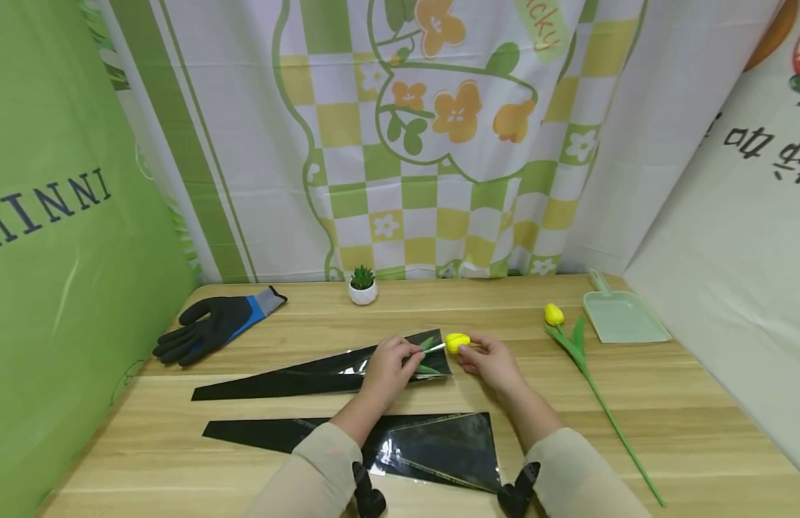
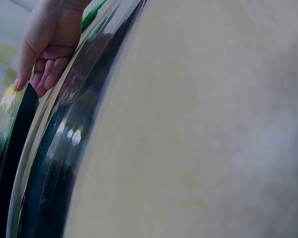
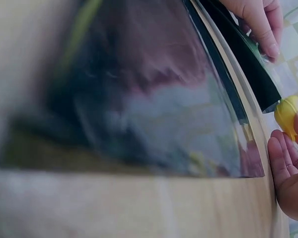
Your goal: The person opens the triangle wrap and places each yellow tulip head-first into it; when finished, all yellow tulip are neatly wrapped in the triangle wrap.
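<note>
My right hand [image 1: 493, 365] pinches the yellow head of an artificial tulip [image 1: 457, 342] between thumb and fingers. Left of it, my left hand [image 1: 388, 365] pinches the stem just below the head, where a short white piece shows. Green leaves lie at the wide mouth of a long black flower sleeve [image 1: 290, 378] with a clear front. The rest of that stem is hidden by my left hand and the sleeve. In the right wrist view the tulip head [image 3: 289, 115] sits right at the sleeve's end. A second black sleeve [image 1: 442, 444] lies flat nearer me.
Another yellow tulip [image 1: 554, 314] with a long green stem lies at the right. A pale green dustpan [image 1: 623, 316] is behind it. At the back stands a small potted succulent [image 1: 362, 285]. A black and blue work glove [image 1: 215, 324] lies at the left. Curtains enclose the wooden table [image 1: 711, 439].
</note>
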### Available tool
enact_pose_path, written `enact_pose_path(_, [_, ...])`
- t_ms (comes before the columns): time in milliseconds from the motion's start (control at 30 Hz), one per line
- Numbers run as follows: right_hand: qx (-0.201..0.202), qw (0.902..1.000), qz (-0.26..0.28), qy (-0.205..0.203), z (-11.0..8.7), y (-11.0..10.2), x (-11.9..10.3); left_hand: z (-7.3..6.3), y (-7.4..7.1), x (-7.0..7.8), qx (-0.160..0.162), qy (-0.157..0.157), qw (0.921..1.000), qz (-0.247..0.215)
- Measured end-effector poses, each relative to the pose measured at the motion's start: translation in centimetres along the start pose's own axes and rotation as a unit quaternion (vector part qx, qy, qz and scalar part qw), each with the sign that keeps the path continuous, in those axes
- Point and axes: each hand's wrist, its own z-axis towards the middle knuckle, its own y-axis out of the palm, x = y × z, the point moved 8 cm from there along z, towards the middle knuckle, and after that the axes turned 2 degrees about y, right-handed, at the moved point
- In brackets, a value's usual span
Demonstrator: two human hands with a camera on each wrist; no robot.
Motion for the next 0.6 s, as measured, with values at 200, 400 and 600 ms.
enact_pose_path(200, [-0.026,0.9977,-0.059,-0.021,0.2,0.5,-0.4,0.1,0.0,0.1,0.010,0.014,0.9999,-0.004])
enact_pose_path(400, [-0.053,0.9933,-0.094,-0.041,0.5,1.2,-0.7,0.1,-0.2,0.5,0.009,0.020,0.9998,-0.001])
enact_pose_path(600, [-0.064,0.9906,-0.114,-0.041,0.9,1.9,-0.7,0.0,-0.2,0.7,0.003,0.016,0.9998,-0.007])
